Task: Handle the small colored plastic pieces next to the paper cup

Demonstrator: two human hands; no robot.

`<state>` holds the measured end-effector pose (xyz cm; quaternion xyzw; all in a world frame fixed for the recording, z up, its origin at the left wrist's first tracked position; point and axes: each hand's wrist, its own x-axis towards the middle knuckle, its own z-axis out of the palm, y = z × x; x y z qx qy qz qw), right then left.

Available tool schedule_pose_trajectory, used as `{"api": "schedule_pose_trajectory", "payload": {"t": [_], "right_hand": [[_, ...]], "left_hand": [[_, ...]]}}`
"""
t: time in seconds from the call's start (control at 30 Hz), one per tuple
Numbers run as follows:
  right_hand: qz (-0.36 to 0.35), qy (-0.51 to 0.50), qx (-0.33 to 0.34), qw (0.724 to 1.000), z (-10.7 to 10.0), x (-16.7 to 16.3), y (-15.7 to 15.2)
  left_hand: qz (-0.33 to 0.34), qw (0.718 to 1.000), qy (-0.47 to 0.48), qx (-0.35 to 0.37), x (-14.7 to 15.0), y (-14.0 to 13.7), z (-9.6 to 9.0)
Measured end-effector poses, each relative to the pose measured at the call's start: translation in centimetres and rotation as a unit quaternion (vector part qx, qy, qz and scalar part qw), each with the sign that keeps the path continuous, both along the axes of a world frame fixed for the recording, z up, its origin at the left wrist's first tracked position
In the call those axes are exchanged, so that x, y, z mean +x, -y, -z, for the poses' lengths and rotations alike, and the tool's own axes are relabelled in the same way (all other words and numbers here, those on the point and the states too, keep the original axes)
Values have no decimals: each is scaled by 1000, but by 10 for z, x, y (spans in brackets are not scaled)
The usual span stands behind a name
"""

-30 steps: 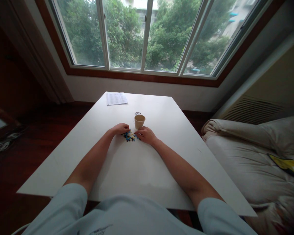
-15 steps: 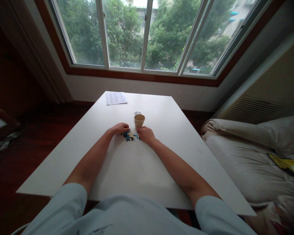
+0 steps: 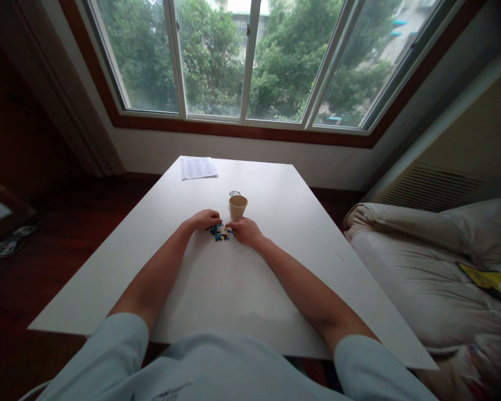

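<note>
Small blue, black and yellow pieces [image 3: 219, 234] lie in a loose pile near the middle of the white table; they are too small to name. My left hand [image 3: 206, 219] is at the pile's left, fingers curled and pressed together at its upper edge. From the right, my right hand [image 3: 246, 230] reaches in with its fingertips together at the pieces. Whatever either hand may pinch is too small to make out. Just beyond my right hand stands an upright tan paper cup [image 3: 237, 207], its inside bottom hidden from here.
Behind the cup lies a thin dark loop [image 3: 234, 193]. Printed sheets [image 3: 199, 167] rest at the table's far left corner. The white table [image 3: 234, 295] reaches toward the window. A padded pale sofa [image 3: 392, 267] stands to the right.
My right hand has shifted slightly left, away from the cup's base and over the right side of the pile. My left hand looks almost still, and the cup has stayed put.
</note>
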<state>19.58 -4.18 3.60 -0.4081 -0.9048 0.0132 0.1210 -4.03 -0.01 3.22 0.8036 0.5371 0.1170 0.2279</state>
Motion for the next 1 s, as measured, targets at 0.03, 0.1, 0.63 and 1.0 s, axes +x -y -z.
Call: {"api": "schedule_pose_trajectory", "payload": {"t": [0.03,0.1,0.63,1.0], "right_hand": [[-12,-5,1,1000,-1,0,1],[-26,-18,6,999,-2,-1,2],[-16,46,-35,998,-11,-30,-2],[-52,112,-33,992,-22,-41,-14]], "left_hand": [[0,1000,1,0,0,0,-1],[-1,1000,4,1,0,2,-2],[5,1000,1,22,-5,-1,3],[6,1000,8,27,-6,-3,7]]}}
